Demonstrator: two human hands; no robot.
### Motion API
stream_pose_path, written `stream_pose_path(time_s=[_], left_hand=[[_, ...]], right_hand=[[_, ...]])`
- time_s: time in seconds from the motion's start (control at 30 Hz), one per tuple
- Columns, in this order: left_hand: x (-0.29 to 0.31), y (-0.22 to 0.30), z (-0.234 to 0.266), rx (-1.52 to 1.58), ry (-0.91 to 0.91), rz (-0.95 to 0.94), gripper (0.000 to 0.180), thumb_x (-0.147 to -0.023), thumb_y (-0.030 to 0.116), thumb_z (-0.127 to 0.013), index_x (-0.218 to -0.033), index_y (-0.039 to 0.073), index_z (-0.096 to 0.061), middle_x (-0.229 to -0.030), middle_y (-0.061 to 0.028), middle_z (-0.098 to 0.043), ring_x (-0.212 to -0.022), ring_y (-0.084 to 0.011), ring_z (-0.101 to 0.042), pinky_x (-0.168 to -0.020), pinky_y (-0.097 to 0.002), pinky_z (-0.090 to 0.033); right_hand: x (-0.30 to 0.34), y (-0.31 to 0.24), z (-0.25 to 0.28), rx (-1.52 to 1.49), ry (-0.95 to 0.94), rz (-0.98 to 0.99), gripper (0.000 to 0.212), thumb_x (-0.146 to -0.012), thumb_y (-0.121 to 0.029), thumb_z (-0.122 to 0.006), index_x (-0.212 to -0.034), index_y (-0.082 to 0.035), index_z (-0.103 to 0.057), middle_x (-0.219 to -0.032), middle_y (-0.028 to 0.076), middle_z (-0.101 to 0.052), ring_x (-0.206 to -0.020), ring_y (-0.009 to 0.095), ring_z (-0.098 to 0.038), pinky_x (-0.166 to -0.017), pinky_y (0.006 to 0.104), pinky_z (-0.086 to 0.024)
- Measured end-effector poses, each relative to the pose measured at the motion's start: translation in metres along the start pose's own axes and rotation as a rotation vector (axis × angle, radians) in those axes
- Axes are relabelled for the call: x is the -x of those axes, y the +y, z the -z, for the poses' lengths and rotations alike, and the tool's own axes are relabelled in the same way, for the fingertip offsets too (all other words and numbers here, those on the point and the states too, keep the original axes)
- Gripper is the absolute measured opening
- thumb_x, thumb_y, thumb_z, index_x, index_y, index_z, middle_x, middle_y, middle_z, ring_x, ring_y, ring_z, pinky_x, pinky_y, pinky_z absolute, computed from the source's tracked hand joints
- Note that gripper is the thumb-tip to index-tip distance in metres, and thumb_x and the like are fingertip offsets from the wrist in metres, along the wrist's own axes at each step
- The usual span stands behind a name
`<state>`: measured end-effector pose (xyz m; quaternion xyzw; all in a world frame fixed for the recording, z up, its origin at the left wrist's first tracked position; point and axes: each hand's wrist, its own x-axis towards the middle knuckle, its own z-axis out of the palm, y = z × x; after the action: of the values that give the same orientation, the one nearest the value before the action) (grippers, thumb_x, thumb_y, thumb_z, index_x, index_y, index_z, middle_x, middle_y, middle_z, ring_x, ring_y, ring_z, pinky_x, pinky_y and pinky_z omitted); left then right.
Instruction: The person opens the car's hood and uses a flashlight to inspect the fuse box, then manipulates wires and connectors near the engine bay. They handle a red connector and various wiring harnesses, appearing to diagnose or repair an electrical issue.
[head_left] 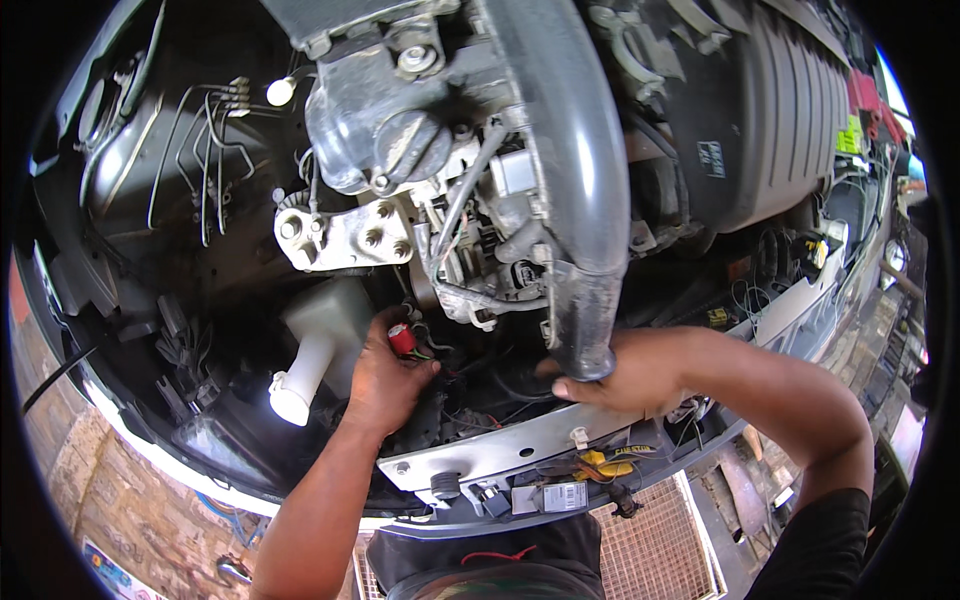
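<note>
My left hand [385,385] is closed around a small red electrical connector [402,339], with thin wires trailing beneath it. Just left of that hand is a white plastic reservoir with a filler neck [308,372]. My right hand [635,368] reaches in from the right, at the lower end of a thick black air intake pipe [585,180]. The pipe's end covers part of this hand, and most of its fingers are hidden or blurred. Between my hands, dark wires [470,415] run down into the shadowed front of the engine bay.
The engine with its round oil filler cap [412,146] fills the middle, beside a metal mounting bracket [345,235]. A ribbed black box [770,120] stands at upper right. Along the near edge runs a pale metal crossbar [490,452], with yellow-taped wires [605,464] and a labelled grey module [563,497].
</note>
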<state>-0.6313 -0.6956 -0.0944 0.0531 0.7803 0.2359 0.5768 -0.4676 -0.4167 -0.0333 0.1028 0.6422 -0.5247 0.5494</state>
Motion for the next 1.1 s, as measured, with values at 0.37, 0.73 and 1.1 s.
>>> stream_pose_path(time_s=[0.37, 0.73, 1.1], left_hand=[[-0.005, -0.002, -0.005, -0.013, -0.069, -0.018, 0.102, -0.085, 0.001, -0.084, -0.169, 0.005, -0.027, -0.139, -0.0236, -0.067, -0.112, -0.0283, -0.075, -0.099, -0.0389, -0.061], [-0.01, 0.002, -0.012, -0.01, -0.076, -0.069, 0.096, -0.087, -0.001, -0.078, -0.168, 0.0, -0.028, -0.142, -0.0205, -0.068, -0.111, -0.0216, -0.074, -0.095, -0.0345, -0.06], [-0.003, 0.008, -0.008, -0.195, 0.009, -0.124, 0.079, -0.09, 0.001, -0.069, -0.162, -0.003, -0.037, -0.128, -0.0359, -0.07, -0.124, -0.0495, -0.067, -0.107, -0.0529, -0.055]], right_hand=[[-0.129, -0.014, -0.037, -0.009, 0.041, 0.11, 0.047, -0.103, -0.037, -0.072, -0.141, -0.01, -0.064, -0.125, 0.023, -0.075, -0.123, 0.04, -0.07, -0.105, 0.0497, -0.054], [-0.134, -0.017, -0.045, 0.131, 0.26, 0.037, 0.048, -0.092, -0.028, -0.073, -0.133, -0.003, -0.071, -0.117, 0.028, -0.076, -0.113, 0.043, -0.073, -0.101, 0.0502, -0.057], [-0.141, -0.015, -0.043, -0.019, 0.084, -0.043, 0.049, -0.094, -0.032, -0.071, -0.135, -0.006, -0.07, -0.117, 0.026, -0.077, -0.111, 0.04, -0.076, -0.1, 0.0474, -0.058]])
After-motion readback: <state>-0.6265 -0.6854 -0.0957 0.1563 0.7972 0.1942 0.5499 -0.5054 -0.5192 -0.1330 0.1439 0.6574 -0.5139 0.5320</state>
